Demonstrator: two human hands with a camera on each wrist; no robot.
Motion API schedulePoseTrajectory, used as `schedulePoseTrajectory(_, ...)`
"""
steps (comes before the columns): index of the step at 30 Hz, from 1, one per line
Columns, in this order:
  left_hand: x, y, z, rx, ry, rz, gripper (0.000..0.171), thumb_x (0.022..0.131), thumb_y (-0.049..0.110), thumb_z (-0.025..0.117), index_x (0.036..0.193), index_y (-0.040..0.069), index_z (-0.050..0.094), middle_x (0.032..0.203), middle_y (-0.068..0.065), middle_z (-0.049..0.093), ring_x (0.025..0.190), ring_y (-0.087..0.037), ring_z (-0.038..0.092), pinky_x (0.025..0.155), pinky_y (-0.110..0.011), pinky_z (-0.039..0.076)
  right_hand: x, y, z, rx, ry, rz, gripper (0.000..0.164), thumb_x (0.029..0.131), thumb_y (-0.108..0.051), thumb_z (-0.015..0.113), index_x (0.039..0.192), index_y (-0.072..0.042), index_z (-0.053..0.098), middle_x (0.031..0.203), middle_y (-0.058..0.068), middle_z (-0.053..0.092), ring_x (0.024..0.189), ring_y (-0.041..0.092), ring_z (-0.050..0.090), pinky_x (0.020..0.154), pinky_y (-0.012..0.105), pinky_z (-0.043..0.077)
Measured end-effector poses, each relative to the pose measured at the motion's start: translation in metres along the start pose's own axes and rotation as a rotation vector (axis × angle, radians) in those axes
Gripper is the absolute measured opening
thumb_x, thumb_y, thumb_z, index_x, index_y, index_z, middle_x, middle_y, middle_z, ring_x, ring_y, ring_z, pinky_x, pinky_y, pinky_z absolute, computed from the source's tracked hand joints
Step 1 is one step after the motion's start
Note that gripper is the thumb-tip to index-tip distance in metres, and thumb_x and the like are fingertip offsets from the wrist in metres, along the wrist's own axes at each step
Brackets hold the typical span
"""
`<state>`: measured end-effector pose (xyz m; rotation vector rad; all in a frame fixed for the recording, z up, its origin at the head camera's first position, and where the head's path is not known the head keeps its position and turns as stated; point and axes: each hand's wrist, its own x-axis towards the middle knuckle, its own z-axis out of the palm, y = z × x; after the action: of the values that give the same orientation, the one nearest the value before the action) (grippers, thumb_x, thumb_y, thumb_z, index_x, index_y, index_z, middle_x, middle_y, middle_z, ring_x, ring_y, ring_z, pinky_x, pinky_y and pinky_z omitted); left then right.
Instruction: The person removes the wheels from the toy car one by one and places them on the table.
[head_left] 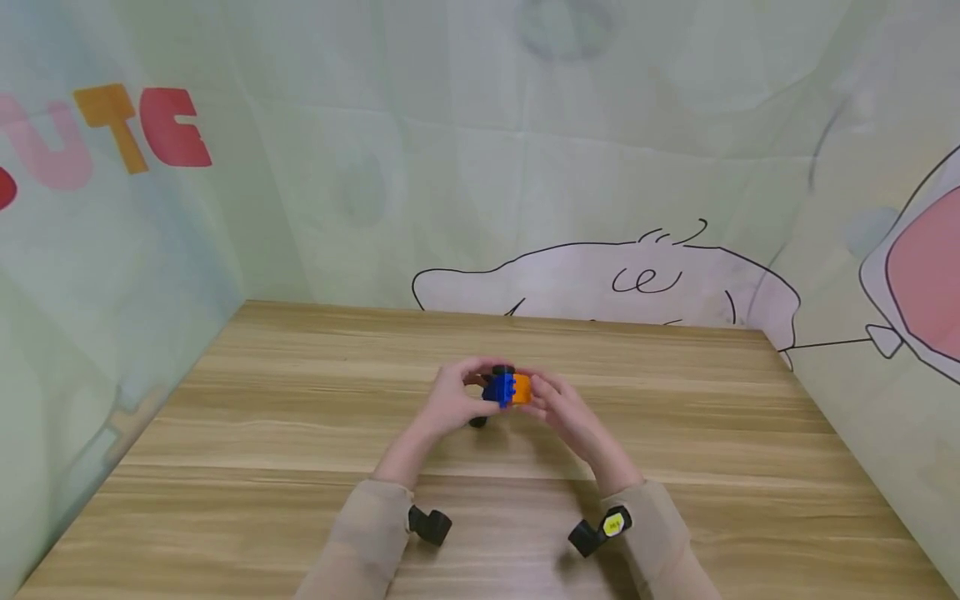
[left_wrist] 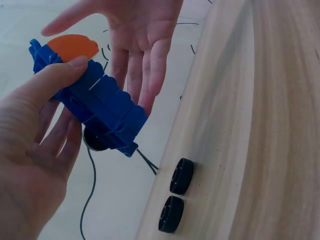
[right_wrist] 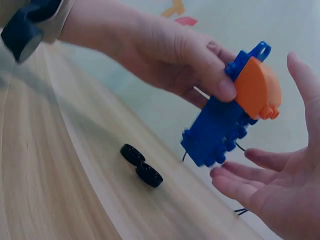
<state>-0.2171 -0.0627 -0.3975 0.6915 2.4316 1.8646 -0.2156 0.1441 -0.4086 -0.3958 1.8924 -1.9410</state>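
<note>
My left hand (head_left: 450,400) grips a blue toy vehicle base (left_wrist: 107,102) above the table, its thumb pressed on the top side near one end. An orange block (right_wrist: 257,87) with small studs is fixed on the base at that end. A black wheel (left_wrist: 95,140) shows at the underside, partly hidden by the base and fingers. My right hand (right_wrist: 287,190) faces the toy with fingers spread and nearly straight, fingertips close to the studded edge of the base in the right wrist view.
Two black wheels (right_wrist: 149,175) lie side by side on the wood-grain table (head_left: 262,417) below the hands. A printed cloth backdrop (head_left: 337,167) stands behind the table's far edge and along its sides. Both wrists wear black camera mounts (head_left: 430,527).
</note>
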Motion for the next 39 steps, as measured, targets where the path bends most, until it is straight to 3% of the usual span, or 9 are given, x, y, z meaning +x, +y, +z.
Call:
schedulePoseTrajectory(7,0.001,-0.002,0.003,-0.005,0.003,0.077,0.046,0.073,-0.009,0.077,0.117,0.000,0.067,0.117,-0.016,0.069,0.099,-0.023,0.061,0.090,-0.041,0.052,-0.001,0.002,-0.001,0.027,-0.098,0.026,0.093,0.094,-0.061,0.049,0.149,0.010,0.022,0.148,0.033,0.034,0.124,0.023,0.054,0.114,0.050,0.031)
schedulePoseTrajectory(11,0.000,0.000,0.004,-0.002,-0.002,0.101,0.045,0.073,-0.014,0.073,0.116,-0.001,0.067,0.117,-0.016,0.069,0.101,-0.025,0.062,0.092,-0.041,0.051,0.000,0.005,-0.001,0.057,-0.153,0.024,0.095,0.094,-0.058,0.053,0.151,0.008,0.015,0.150,0.033,0.029,0.123,0.019,0.052,0.115,0.052,0.028)
schedulePoseTrajectory(16,-0.001,0.001,0.005,0.031,-0.020,0.164,0.043,0.073,-0.014,0.075,0.114,-0.002,0.068,0.115,-0.018,0.068,0.106,-0.029,0.062,0.091,-0.040,0.053,0.001,0.006,0.001,0.077,-0.173,0.003,0.109,0.086,-0.063,0.062,0.152,0.006,0.011,0.152,0.031,0.025,0.122,0.016,0.049,0.117,0.052,0.025)
schedulePoseTrajectory(22,0.002,-0.005,0.010,0.063,-0.021,0.215,0.045,0.072,-0.011,0.079,0.114,-0.001,0.069,0.114,-0.017,0.069,0.108,-0.031,0.063,0.089,-0.039,0.054,-0.001,0.004,0.006,0.036,-0.155,-0.004,0.117,0.076,-0.063,0.073,0.152,0.002,0.013,0.154,0.028,0.027,0.127,0.020,0.044,0.115,0.045,0.025)
schedulePoseTrajectory(29,0.001,-0.004,0.012,0.094,-0.048,0.193,0.046,0.075,-0.011,0.077,0.118,0.002,0.068,0.119,-0.014,0.068,0.111,-0.029,0.062,0.089,-0.038,0.053,-0.001,0.003,0.011,-0.018,-0.103,0.029,0.098,0.084,-0.040,0.074,0.152,-0.001,0.016,0.152,0.025,0.029,0.135,0.034,0.036,0.113,0.040,0.031)
schedulePoseTrajectory(34,0.002,-0.005,0.011,0.115,-0.055,0.203,0.053,0.074,-0.012,0.077,0.124,-0.002,0.062,0.125,-0.017,0.065,0.112,-0.031,0.061,0.090,-0.037,0.054,-0.001,0.001,0.014,-0.003,-0.040,0.048,0.098,0.085,-0.031,0.074,0.154,-0.002,0.011,0.154,0.026,0.026,0.135,0.037,0.037,0.116,0.046,0.028)
schedulePoseTrajectory(39,0.001,-0.004,0.006,0.047,-0.055,0.179,0.057,0.076,-0.017,0.070,0.130,-0.001,0.057,0.134,-0.018,0.059,0.125,-0.034,0.052,0.094,-0.046,0.051,-0.001,-0.002,0.014,-0.062,0.068,0.071,0.097,0.086,-0.021,0.073,0.156,-0.005,0.008,0.157,0.026,0.021,0.136,0.040,0.035,0.116,0.052,0.027)
